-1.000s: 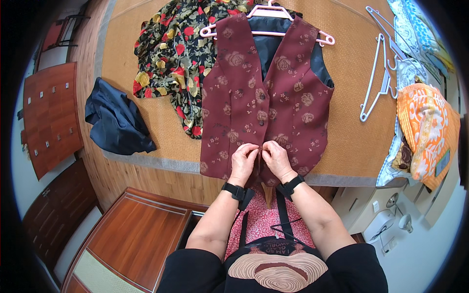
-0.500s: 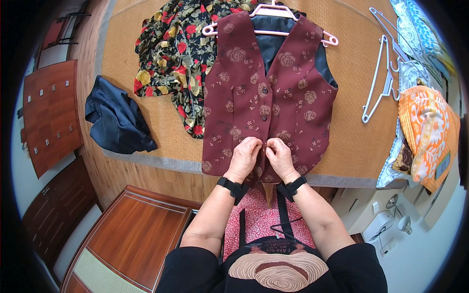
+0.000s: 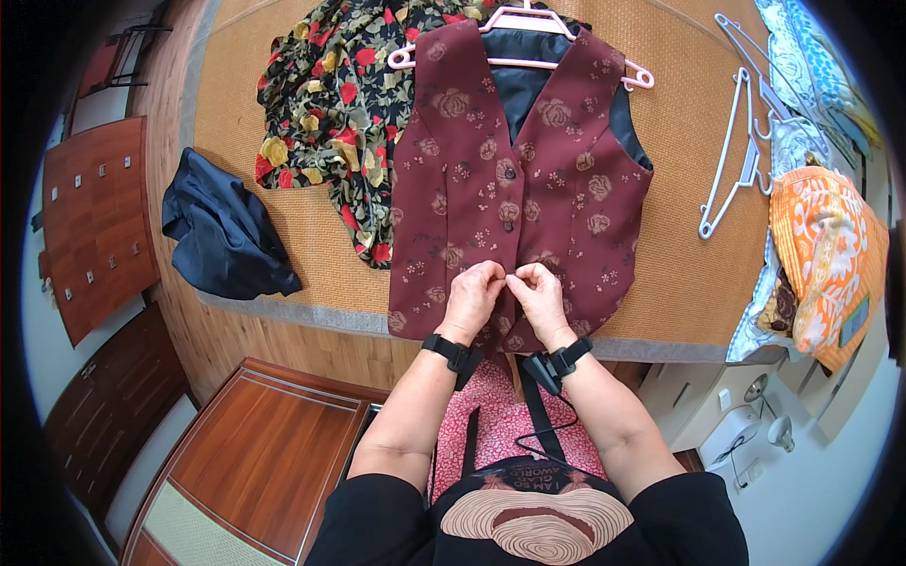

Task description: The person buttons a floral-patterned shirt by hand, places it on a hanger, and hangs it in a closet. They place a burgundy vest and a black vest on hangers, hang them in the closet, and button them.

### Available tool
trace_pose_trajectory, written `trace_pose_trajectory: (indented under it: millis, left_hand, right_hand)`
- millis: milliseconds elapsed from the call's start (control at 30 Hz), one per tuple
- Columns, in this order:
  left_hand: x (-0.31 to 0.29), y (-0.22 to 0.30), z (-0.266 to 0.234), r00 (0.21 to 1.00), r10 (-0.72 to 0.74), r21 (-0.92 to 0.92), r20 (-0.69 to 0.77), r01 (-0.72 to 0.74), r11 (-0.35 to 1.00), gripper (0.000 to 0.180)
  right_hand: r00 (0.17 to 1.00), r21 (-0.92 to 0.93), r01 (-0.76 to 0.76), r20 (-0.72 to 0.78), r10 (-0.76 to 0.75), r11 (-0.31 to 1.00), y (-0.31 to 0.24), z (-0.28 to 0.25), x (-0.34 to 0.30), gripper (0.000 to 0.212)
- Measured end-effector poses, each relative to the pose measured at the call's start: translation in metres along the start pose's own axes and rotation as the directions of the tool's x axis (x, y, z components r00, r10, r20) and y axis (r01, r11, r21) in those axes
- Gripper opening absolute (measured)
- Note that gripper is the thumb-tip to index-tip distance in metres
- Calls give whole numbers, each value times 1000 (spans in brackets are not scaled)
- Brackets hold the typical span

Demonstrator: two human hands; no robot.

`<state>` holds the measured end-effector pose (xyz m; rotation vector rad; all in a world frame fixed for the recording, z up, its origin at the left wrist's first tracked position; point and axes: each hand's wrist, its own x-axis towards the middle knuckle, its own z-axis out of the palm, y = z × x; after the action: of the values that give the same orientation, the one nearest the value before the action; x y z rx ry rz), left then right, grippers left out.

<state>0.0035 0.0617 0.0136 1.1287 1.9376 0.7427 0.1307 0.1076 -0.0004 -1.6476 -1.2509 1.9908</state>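
A maroon vest [image 3: 462,179] with a rose pattern lies flat on the woven mat, a pink hanger [image 3: 528,21] inside its shoulders. Two dark buttons show on its front, above my hands. At the lower front opening, my left hand [image 3: 475,294] pinches the vest's left-hand front edge. My right hand [image 3: 538,297] is closed on the other front edge, its fingertips meeting those of the left. Whatever small part lies between the fingertips, perhaps a button, is hidden. Both wrists wear black bands.
Beside the vest lie a black floral garment [image 3: 321,104] and a crumpled dark navy cloth [image 3: 226,226]. White hangers [image 3: 741,141] rest to the right, near folded fabrics and an orange patterned cloth [image 3: 830,264] with a phone-like object on it. A wooden cabinet [image 3: 250,453] stands at lower left.
My hands have drawn closer, and their fingertips now meet at the vest's opening. The right thumb and fingers have shifted slightly. The vest's left panel has moved a little left.
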Motion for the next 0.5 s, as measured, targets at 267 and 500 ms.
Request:
trace_pose_trajectory:
  millis: [267, 500]
  left_hand:
    - [3, 0, 2, 992, -113, -111, 48, 118, 987, 9]
    - [8, 1, 0, 892, -382, -323, 241, 445, 835, 6]
  right_hand:
    - [991, 267, -93, -69, 115, 959, 8, 0, 6, 12]
    - [992, 253, -125, 8, 127, 959, 4, -4, 7, 15]
